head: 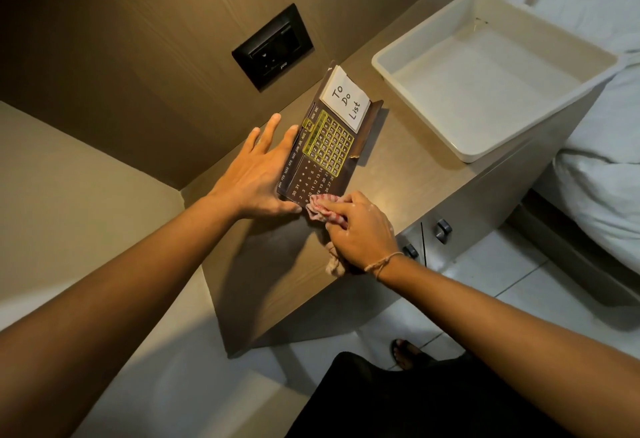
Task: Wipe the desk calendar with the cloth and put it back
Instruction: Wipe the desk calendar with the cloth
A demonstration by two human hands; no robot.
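A dark brown desk calendar [329,146] stands tilted on the wooden bedside table [398,174], with a yellow date frame and a white "To Do List" note at its top. My left hand [256,174] grips its left edge, thumb under the near corner and fingers spread behind it. My right hand [360,229] is closed on a red-and-white checked cloth [320,207], pressing it against the calendar's near lower corner. The cloth's tail hangs below my palm.
A white plastic tub [588,66] sits on the table's right end. A black socket plate [273,46] is set in the wall behind the calendar. A white bed [602,167] lies to the right. Drawer handles [443,229] and a tiled floor are below.
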